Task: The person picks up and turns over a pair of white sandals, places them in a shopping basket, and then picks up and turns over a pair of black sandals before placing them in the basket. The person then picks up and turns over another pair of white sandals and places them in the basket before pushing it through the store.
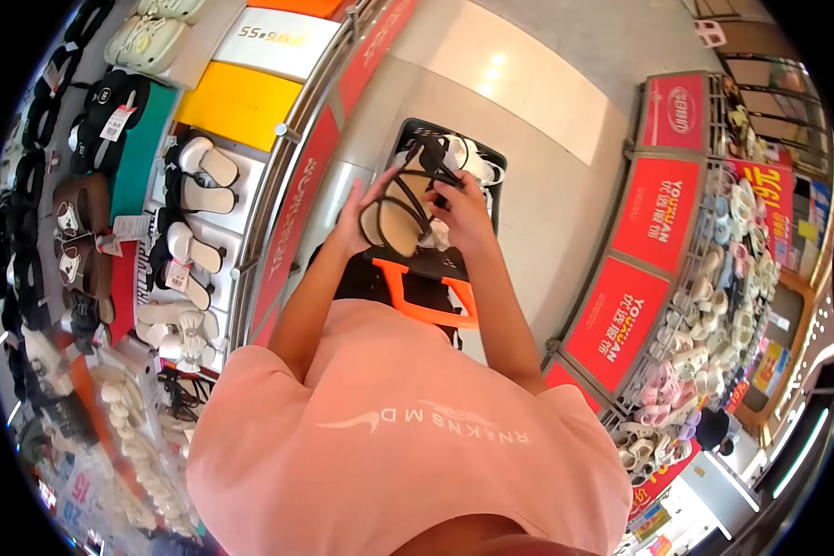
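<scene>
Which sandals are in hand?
The black-strapped tan pair, between left hand and right hand; white ones lie in the basket, the rest on racks.

I see a bright, evenly lit shop scene. The light comes from overhead, and two small glare spots sit on the pale floor [496, 65]. Shadows are soft and weak. The fisheye lens bends everything hard toward the rim, and black corners close round the circular picture. The left hand [354, 222], the right hand [465, 211] and the sandal [400, 218] between them read fairly sharp. The shoes [69, 218] near the left rim stretch and smear. The light strips [802, 454] at lower right blow out to white.
</scene>
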A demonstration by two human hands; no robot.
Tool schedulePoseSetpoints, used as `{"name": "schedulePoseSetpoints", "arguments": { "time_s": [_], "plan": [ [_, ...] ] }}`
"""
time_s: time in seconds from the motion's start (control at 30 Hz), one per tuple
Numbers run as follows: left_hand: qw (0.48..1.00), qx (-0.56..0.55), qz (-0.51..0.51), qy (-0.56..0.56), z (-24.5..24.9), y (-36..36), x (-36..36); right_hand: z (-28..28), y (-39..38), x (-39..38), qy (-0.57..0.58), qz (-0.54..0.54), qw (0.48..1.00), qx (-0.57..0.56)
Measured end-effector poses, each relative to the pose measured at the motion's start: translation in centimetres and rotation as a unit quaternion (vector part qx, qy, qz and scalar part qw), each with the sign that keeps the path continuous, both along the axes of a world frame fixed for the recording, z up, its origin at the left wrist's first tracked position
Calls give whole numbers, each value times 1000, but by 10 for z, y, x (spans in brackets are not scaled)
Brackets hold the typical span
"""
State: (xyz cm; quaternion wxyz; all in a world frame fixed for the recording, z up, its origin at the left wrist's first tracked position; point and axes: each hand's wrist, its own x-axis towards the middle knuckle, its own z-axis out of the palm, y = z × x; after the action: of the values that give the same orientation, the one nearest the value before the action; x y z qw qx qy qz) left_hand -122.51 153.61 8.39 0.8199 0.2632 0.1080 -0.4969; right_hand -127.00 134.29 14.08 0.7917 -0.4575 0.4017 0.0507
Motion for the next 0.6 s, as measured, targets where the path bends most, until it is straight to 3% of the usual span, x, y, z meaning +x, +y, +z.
{"name": "schedulePoseSetpoints", "arguments": {
  "time_s": [0.03,0.07,0.17,0.2,0.33,0.43,0.6],
  "plan": [
    [999,-32,24,-26,5,4,0,7,5,1,-4,-6,1000,-8],
    [999,-8,37,23,-5,13,-3,11,11,1,-17,-16,1000,-7],
    [998,30,-6,-55,-37,40,-9,26,34,-9,-25,-47,998,-22],
    [997,-29,-2,-77,-16,45,-1,32,39,-10,-25,-63,997,-31],
    [951,105,-14,-292,25,53,8,38,57,-19,-35,-113,989,-85],
    [904,188,-21,-384,57,50,13,44,64,-27,-37,-96,986,-132],
    [871,286,-12,-400,53,44,26,60,57,-33,-36,-20,983,-178]
  ]
}}
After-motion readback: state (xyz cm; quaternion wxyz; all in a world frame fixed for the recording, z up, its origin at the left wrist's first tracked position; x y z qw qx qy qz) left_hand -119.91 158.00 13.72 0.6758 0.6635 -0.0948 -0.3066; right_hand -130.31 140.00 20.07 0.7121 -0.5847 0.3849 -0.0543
